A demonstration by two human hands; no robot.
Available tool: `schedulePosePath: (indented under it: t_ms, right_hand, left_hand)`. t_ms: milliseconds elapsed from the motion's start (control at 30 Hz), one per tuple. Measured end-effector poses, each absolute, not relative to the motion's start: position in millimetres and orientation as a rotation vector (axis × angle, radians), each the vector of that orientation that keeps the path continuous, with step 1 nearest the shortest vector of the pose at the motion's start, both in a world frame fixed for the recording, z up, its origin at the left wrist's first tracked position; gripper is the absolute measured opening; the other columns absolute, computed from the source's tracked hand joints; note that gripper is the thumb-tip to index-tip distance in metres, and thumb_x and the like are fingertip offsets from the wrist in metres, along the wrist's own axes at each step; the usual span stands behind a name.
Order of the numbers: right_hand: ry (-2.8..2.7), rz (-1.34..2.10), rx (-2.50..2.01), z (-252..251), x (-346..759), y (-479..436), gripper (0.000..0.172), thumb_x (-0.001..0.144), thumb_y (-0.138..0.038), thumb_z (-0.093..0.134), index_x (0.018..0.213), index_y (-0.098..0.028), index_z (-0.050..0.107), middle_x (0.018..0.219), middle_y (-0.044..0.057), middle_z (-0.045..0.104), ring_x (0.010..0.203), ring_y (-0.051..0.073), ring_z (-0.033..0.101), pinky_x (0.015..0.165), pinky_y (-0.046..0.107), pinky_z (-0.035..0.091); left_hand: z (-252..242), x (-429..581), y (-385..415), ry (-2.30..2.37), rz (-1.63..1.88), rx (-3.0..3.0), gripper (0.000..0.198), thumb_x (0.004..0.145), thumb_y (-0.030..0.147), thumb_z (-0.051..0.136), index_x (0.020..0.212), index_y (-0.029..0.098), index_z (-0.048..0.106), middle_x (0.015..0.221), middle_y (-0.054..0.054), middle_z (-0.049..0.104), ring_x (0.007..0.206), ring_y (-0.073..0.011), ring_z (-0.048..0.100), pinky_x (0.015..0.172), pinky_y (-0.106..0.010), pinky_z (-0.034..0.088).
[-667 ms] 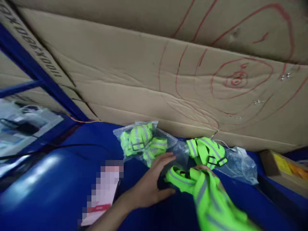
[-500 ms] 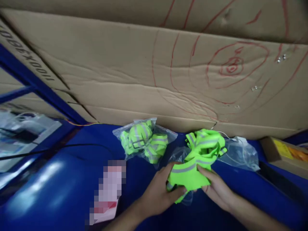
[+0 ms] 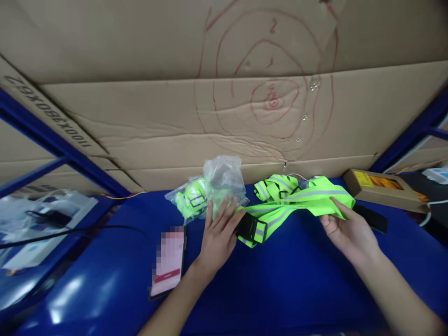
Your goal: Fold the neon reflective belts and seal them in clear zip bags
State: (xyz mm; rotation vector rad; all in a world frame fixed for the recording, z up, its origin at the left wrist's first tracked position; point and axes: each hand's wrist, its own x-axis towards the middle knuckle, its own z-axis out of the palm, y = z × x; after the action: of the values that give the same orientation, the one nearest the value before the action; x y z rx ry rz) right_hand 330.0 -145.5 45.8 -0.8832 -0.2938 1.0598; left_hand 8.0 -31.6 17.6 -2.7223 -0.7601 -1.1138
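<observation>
A yellow-green reflective strap [image 3: 311, 198] with grey stripes stretches between my two hands. At its right end, my right hand [image 3: 355, 235] pinches the folded band between thumb and fingers. My left hand [image 3: 220, 235] lies with fingers stretched and apart against a clear plastic bag [image 3: 226, 175], beside the strap's black buckle [image 3: 248, 227]. Behind the left hand, a bagged strap bundle [image 3: 191, 198] rests on the blue surface. More coiled strap [image 3: 278, 186] lies behind the stretched part. Whether the left thumb touches the buckle is hidden.
A phone [image 3: 170, 263] lies left of my left forearm on the blue table [image 3: 273, 289]. Cardboard [image 3: 147, 112] with red rings rises behind. An open cardboard box [image 3: 385, 189] and a dark flat object [image 3: 371, 218] are at right; a black cable [image 3: 87, 228] runs at left.
The gathered strap has been drawn out sideways, my right hand moving right with its end. My left hand has opened and moved to the plastic bag, which now stands upright. The view has shifted right.
</observation>
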Motion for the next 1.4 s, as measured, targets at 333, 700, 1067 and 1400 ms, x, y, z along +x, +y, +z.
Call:
schedulePosePath:
  t_ms: [333, 700, 1067, 1400]
  right_hand:
    - [-0.417, 1.079, -0.761, 56, 267, -203, 0.06, 0.096, -0.068, 0.056, 0.122, -0.016, 0.074, 0.142, 0.018, 0.068, 0.142, 0.029, 0.058, 0.122, 0.043, 0.047]
    - [-1.948, 0.326, -1.337, 21, 261, -143, 0.063, 0.092, -0.025, 0.069, 0.151, -0.02, 0.049, 0.138, 0.017, 0.068, 0.125, 0.031, 0.068, 0.103, 0.049, 0.058]
    - [-2.092, 0.394, -1.175, 14, 280, -152, 0.081, 0.071, 0.002, 0.05, 0.148, -0.024, 0.049, 0.137, 0.014, 0.063, 0.127, 0.031, 0.06, 0.109, 0.051, 0.05]
    - [-1.506, 0.824, -1.229, 21, 274, -152, 0.058, 0.078, -0.008, 0.061, 0.132, -0.029, 0.061, 0.138, 0.005, 0.064, 0.123, 0.025, 0.064, 0.106, 0.038, 0.051]
  left_hand:
    - [24, 21, -35, -0.921, -1.394, -2.618, 0.05, 0.102, 0.02, 0.051, 0.15, 0.032, 0.055, 0.167, -0.011, 0.042, 0.151, -0.0322, 0.045, 0.121, -0.056, 0.036]
    - [22, 37, -62, -0.475, -0.91, -2.526, 0.053, 0.1, 0.018, 0.058, 0.153, 0.022, 0.051, 0.138, -0.013, 0.071, 0.123, -0.0276, 0.066, 0.114, -0.047, 0.035]
    - [26, 21, -45, -0.549, -0.95, -3.243, 0.063, 0.085, 0.051, 0.08, 0.14, 0.025, 0.063, 0.144, -0.016, 0.064, 0.136, -0.0332, 0.059, 0.118, -0.052, 0.044]
    - [20, 28, -57, -0.712, -1.48, -3.388, 0.044, 0.102, 0.035, 0.056, 0.144, 0.02, 0.051, 0.14, -0.016, 0.064, 0.13, -0.0246, 0.064, 0.111, -0.041, 0.053]
